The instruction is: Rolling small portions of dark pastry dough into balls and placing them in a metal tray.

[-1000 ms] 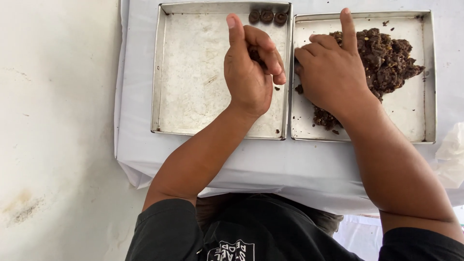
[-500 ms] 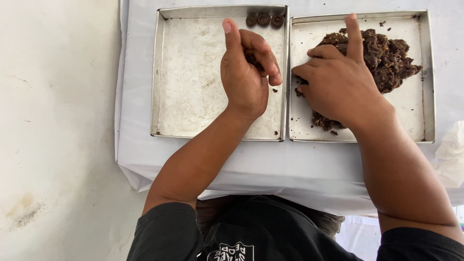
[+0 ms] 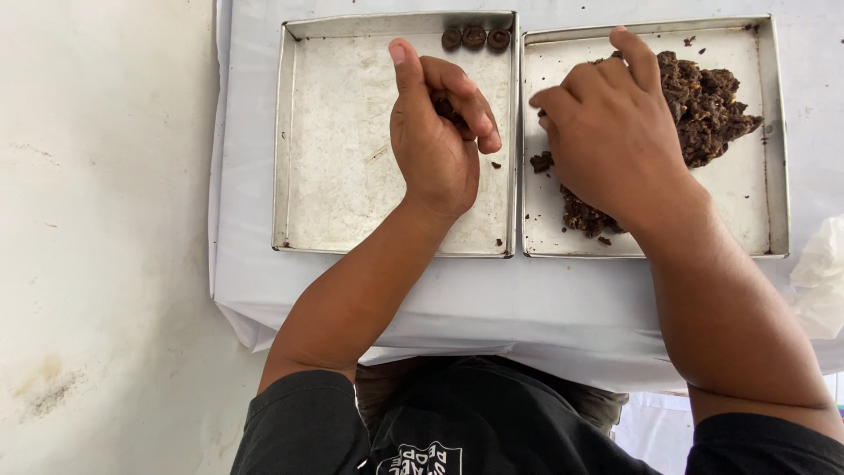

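Note:
Two square metal trays lie side by side on a white-covered table. My left hand [image 3: 437,132] hovers over the left tray [image 3: 334,158], fingers curled around a small dark brown lump. Three small brown balls [image 3: 475,38] sit in a row at that tray's far right corner. My right hand [image 3: 611,132] rests on the pile of dark brown mixture [image 3: 708,101] in the right tray [image 3: 756,211], fingers bent into it, with the index finger raised. Whether the right hand grips any of the mixture is hidden.
The white tablecloth [image 3: 527,308] hangs over the near edge of the table. A crumpled white sheet [image 3: 822,277] lies at the right edge. A pale floor or wall [image 3: 97,220] fills the left side. Crumbs are scattered in both trays.
My left hand has shifted slightly toward me and turned, its fingers still working the lump. My right hand stays on the pile with little movement.

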